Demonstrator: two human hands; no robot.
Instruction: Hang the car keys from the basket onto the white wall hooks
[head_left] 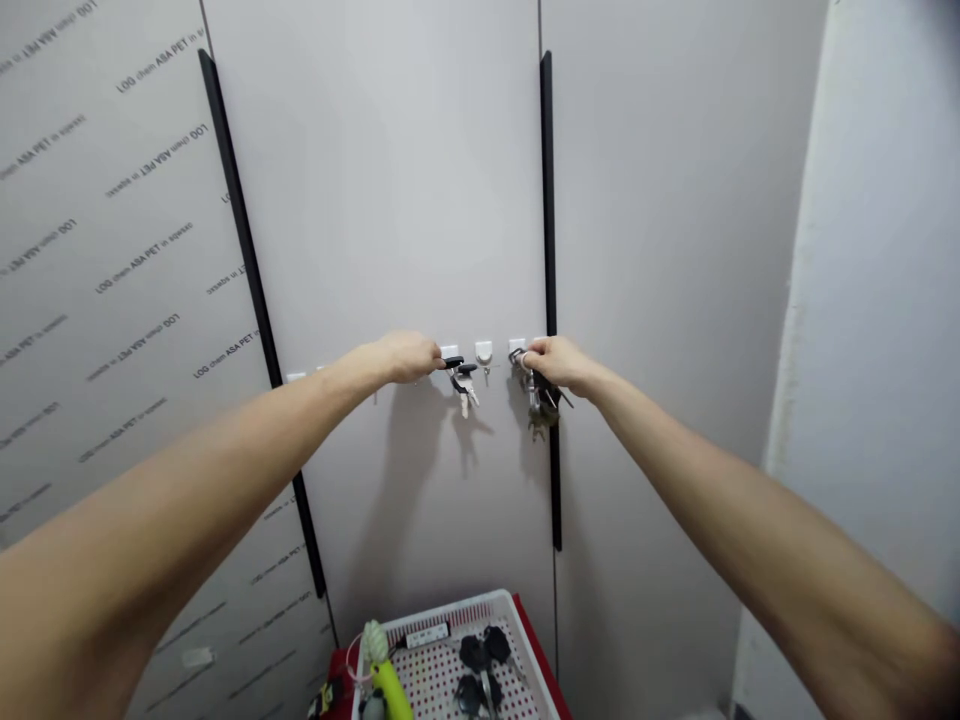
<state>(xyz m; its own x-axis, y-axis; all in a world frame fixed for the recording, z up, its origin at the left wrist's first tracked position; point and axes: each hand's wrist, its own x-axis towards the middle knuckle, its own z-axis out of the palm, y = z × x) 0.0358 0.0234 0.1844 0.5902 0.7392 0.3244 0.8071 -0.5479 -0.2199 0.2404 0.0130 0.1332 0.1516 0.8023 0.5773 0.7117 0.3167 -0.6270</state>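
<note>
Black-headed keys [463,385] hang from the leftmost of three closely set small white hooks [484,352] on a pale grey panel [390,200]; a thicker key bunch [541,405] hangs from the rightmost hook, and a small single key [486,372] hangs from the one between them. The left hand [409,357] reaches in from the left with its fingers bunched together, the fingertips [437,360] touching the black head of the top key; I cannot tell whether they actually pinch it. The right hand [559,365] comes in from the right, its fingers curled closed around the top of the key bunch at the metal ring, and it appears to have firm hold there; the bunch hangs just below that hand, against the panel. Both arms stretch forward and slightly upward, well apart from each other, with only the three hooks between the hands. Black vertical strips [550,200] run down the panel on either side; the neighbouring panel on the left carries a film [135,260] printed with repeated grey lettering. Below, a white plastic basket [480,608] with a perforated bottom sits on a red surface [541,650]; it holds black-headed car keys [474,655] and a yellow-green object [390,680] with a white knotted end.
</note>
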